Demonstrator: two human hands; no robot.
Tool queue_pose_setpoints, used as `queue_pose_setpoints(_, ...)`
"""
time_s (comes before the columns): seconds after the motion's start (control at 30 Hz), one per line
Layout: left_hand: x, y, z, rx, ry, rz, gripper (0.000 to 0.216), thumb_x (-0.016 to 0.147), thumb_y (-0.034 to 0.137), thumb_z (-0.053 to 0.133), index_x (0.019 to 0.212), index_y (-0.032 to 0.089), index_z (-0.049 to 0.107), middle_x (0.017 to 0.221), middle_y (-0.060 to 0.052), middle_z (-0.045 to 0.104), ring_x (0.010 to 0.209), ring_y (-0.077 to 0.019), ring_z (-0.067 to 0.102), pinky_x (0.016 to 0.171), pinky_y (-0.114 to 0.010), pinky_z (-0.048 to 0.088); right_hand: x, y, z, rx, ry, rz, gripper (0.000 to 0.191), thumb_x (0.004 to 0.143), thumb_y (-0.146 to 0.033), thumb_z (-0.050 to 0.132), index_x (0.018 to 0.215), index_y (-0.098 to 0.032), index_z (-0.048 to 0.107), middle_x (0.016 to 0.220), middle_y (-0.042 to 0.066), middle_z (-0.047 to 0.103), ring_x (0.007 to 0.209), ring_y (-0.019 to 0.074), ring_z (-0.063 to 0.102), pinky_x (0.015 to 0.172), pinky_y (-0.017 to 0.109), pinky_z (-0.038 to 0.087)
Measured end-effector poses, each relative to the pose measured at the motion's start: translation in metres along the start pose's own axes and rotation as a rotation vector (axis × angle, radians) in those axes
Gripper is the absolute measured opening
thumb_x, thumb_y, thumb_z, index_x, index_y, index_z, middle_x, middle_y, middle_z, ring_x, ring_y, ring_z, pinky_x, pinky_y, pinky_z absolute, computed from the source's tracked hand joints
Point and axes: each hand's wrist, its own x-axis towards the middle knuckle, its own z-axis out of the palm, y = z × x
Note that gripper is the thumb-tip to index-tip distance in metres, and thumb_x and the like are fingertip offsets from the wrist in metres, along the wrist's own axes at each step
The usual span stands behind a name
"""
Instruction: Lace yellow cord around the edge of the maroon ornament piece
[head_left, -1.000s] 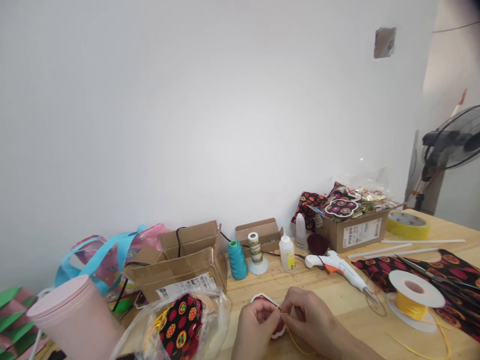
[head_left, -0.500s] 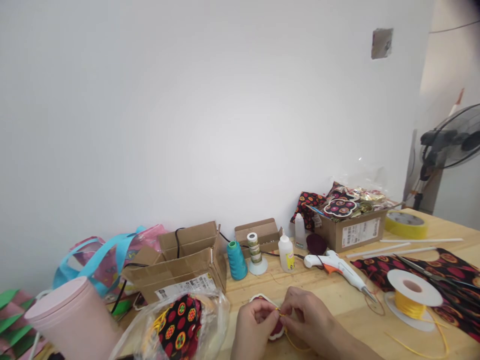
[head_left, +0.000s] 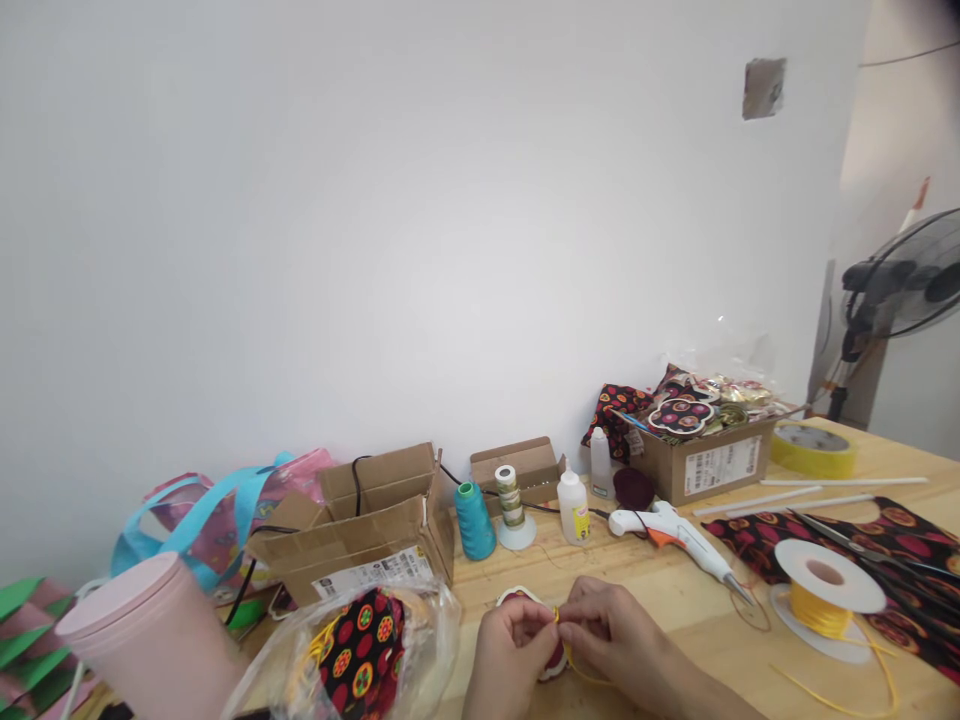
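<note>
At the front of the wooden table, my left hand (head_left: 508,652) and my right hand (head_left: 616,632) meet fingertip to fingertip. Both pinch a thin yellow cord (head_left: 589,680), which loops down below the fingers. Behind and under my left hand lies a dark red, white-edged, flower-shaped fabric piece (head_left: 555,664), largely covered by my fingers. Whether the cord is fixed to that piece, I cannot tell. To the right stands a white spool of yellow cord (head_left: 823,612), its loose end curling on the table.
A white glue gun (head_left: 679,540), a glue bottle (head_left: 574,508) and a teal thread cone (head_left: 475,522) stand behind my hands. On the left are a plastic bag (head_left: 442,640), a pink lidded cup (head_left: 150,640) and a cardboard box (head_left: 367,550). Scissors (head_left: 847,540) rest on patterned fabric at right.
My fingers have shifted slightly around the yellow cord, and a bit of it now rises above the fingertips. The other things on the table stay put.
</note>
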Motion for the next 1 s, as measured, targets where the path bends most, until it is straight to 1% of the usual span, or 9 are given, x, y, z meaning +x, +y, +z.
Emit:
queue_pose_setpoints(0.07,-0.0008,0.0021,0.0007,0.010,0.002,-0.009,0.021,0.049,0.025,0.069,0.055,0.009,0.058,0.044,0.002,0.053,0.041,-0.0069,0.044,0.041,-0.017,0.031,0.0011,0.0020,0.0014,0.055,0.009,0.017,0.021,0.073,-0.020,0.046,0.066,-0.019,0.066,0.060,0.000,0.051,0.062,0.0120,0.047,0.053,0.019,0.033)
queue_pose_setpoints(0.13,-0.0013,0.0049,0.0015,0.017,-0.009,-0.031,0.023,0.048,0.027,0.069,0.056,0.009,0.059,0.044,0.002,0.053,0.040,-0.0067,0.043,0.040,-0.017,0.030,0.0026,0.0038,0.0022,0.118,0.022,0.065,0.020,0.073,-0.023,0.048,0.066,-0.018,0.067,0.060,0.000,0.052,0.060,0.0119,0.047,0.052,0.019,0.033)
queue_pose_setpoints(0.23,-0.0015,0.0084,0.0023,0.021,-0.026,-0.054,0.025,0.047,0.030,0.069,0.057,0.008,0.060,0.041,0.003,0.051,0.036,-0.0055,0.040,0.038,-0.017,0.028,0.0048,0.0045,0.0014,0.210,0.051,0.154,0.019,0.069,-0.028,0.053,0.066,-0.016,0.067,0.059,0.000,0.054,0.056,0.0113,0.046,0.049,0.019,0.033)
queue_pose_setpoints(0.33,-0.0012,0.0097,0.0026,0.017,-0.038,-0.054,0.026,0.046,0.031,0.069,0.056,0.008,0.060,0.040,0.004,0.050,0.035,-0.0051,0.038,0.037,-0.017,0.027,0.0062,0.0039,0.0000,0.271,0.080,0.203,0.019,0.064,-0.029,0.057,0.061,-0.014,0.066,0.057,0.000,0.054,0.052,0.0104,0.045,0.047,0.019,0.033)
queue_pose_setpoints(0.47,-0.0006,0.0071,0.0022,0.013,-0.045,-0.058,0.026,0.045,0.030,0.070,0.055,0.009,0.060,0.039,0.004,0.049,0.035,-0.0053,0.037,0.037,-0.018,0.027,0.0064,0.0058,0.0028,0.275,0.100,0.223,0.015,0.063,-0.023,0.055,0.057,-0.012,0.063,0.056,0.000,0.053,0.049,0.0088,0.043,0.044,0.018,0.031)
queue_pose_setpoints(0.6,-0.0005,0.0030,0.0027,0.027,-0.040,-0.057,0.023,0.047,0.029,0.069,0.054,0.010,0.058,0.040,0.004,0.049,0.035,-0.0053,0.036,0.035,-0.017,0.023,0.0060,0.0090,0.0084,0.233,0.126,0.248,0.007,0.058,-0.014,0.052,0.055,-0.012,0.058,0.049,-0.004,0.047,0.044,0.0063,0.036,0.040,0.016,0.026)
queue_pose_setpoints(0.77,-0.0016,0.0036,0.0042,0.031,-0.035,-0.078,0.015,0.048,0.022,0.067,0.052,0.011,0.057,0.040,0.005,0.049,0.036,-0.0055,0.038,0.038,-0.017,0.024,0.0050,0.0051,0.0076,0.290,0.081,0.214,0.007,0.054,-0.008,0.048,0.054,-0.014,0.051,0.048,-0.007,0.040,0.044,0.0054,0.032,0.040,0.016,0.023)
queue_pose_setpoints(0.9,-0.0015,0.0058,0.0035,0.041,-0.037,-0.060,0.006,0.049,0.014,0.062,0.052,0.010,0.058,0.043,0.003,0.052,0.041,-0.0074,0.042,0.043,-0.018,0.028,0.0044,0.0025,0.0039,0.422,0.041,0.139,0.009,0.053,-0.006,0.048,0.054,-0.015,0.050,0.055,-0.005,0.044,0.049,0.0067,0.037,0.045,0.016,0.028)
queue_pose_setpoints(1.0,-0.0024,0.0072,0.0028,0.051,-0.036,-0.046,0.004,0.050,0.012,0.060,0.053,0.010,0.059,0.046,0.002,0.054,0.045,-0.0091,0.045,0.045,-0.019,0.031,0.0041,0.0012,0.0001,0.584,-0.003,0.085,0.006,0.055,-0.010,0.053,0.054,-0.015,0.050,0.061,-0.003,0.045,0.055,0.0087,0.041,0.050,0.018,0.031)
